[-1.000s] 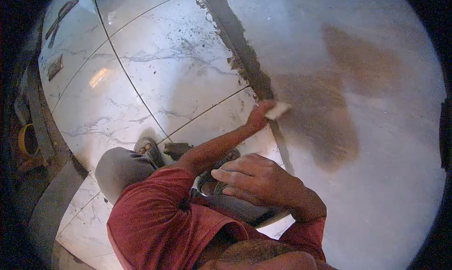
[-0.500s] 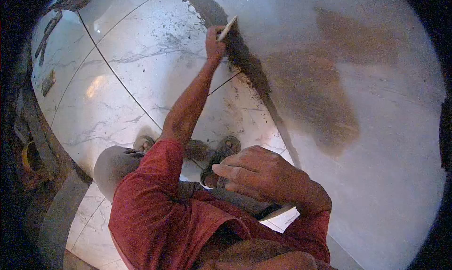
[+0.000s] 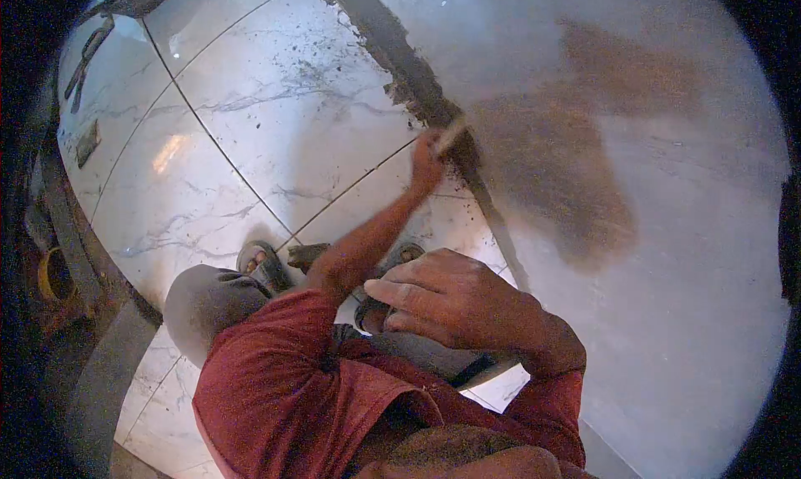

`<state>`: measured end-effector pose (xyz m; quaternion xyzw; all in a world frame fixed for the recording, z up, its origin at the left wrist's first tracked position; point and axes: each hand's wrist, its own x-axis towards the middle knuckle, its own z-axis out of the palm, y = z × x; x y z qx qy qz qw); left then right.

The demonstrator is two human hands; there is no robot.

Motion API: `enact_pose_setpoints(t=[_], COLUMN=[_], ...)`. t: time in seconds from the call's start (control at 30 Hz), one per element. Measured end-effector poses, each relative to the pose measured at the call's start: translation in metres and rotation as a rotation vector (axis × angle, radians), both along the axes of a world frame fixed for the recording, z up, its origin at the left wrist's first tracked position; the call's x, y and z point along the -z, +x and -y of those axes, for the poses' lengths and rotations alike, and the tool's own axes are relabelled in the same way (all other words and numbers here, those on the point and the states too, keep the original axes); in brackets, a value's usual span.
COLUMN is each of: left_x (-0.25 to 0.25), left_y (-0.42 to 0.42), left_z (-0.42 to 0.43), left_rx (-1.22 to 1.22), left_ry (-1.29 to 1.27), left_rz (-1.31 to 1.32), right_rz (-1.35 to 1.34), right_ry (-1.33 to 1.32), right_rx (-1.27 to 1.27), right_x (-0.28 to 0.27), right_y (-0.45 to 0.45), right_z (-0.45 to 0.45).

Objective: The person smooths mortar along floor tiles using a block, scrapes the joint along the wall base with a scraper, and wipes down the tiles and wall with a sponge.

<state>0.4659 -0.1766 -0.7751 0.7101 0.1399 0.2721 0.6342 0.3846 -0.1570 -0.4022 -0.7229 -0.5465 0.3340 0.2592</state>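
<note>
My left hand (image 3: 428, 163) is closed around a pale, flat, narrow piece (image 3: 451, 134), blurred so its kind is unclear. It meets a dark band of mortar-like material (image 3: 421, 83) that runs along the edge of the white marbled tiles (image 3: 225, 95). My right hand (image 3: 450, 300) hangs loosely above my grey trouser leg (image 3: 421, 354), back upward. Its fingers are dusty, slightly bent and partly apart, and I see nothing in them.
To the right spreads a smooth grey surface with a brown damp-looking patch (image 3: 555, 170). My sandalled foot (image 3: 265, 266) stands on the tiles. A small flat block (image 3: 88, 143) and a dark strap-like thing (image 3: 88, 62) lie far left; a yellow ring-shaped object (image 3: 54, 274) is below them.
My left hand has come down and right along the dark band with the pale piece, drawing nearer to my body. My right hand has barely moved.
</note>
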Motion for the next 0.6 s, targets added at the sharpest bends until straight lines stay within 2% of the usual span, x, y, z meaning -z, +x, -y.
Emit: enact_pose_setpoints(t=[0.1, 0.17, 0.27, 0.3, 0.37, 0.43, 0.47, 0.5, 0.53, 0.6], left_x=[0.018, -0.031, -0.031, -0.03, -0.025, 0.003, -0.014, -0.029, -0.022, -0.042], left_y=[0.061, 0.079, 0.102, 0.1, 0.084, 0.06, 0.042, 0.019, 0.001, -0.031], left_z=[-0.107, -0.158, -0.174, -0.16, -0.12, -0.062, -0.039, -0.014, 0.014, 0.046], left_rx=[-0.252, -0.366, -0.262, -0.344, -0.254, -0.193, -0.154, -0.053, -0.022, 0.212], left_ry=[0.086, 0.067, -0.026, 0.124, -0.028, 0.013, -0.039, -0.082, -0.049, -0.183], left_rz=[-0.08, 0.024, 0.07, 0.09, -0.012, -0.046, 0.024, -0.132, -0.024, -0.052], right_rz=[0.002, -0.037, -0.045, -0.043, -0.005, -0.019, -0.031, -0.033, -0.032, -0.024], right_ry=[-0.001, 0.034, 0.03, 0.029, -0.002, -0.019, -0.032, -0.03, -0.015, 0.003], right_rx=[0.011, 0.005, 0.015, 0.017, 0.01, 0.006, 0.003, -0.003, -0.027, -0.056], right_x=[0.0, -0.005, -0.005, -0.004, -0.003, -0.004, -0.004, -0.003, -0.003, 0.001], right_y=[-0.001, -0.002, -0.004, -0.003, -0.003, -0.003, -0.004, -0.005, -0.005, -0.006], right_z=[0.007, 0.01, 0.014, 0.015, 0.016, 0.016, 0.014, 0.012, 0.009, 0.004])
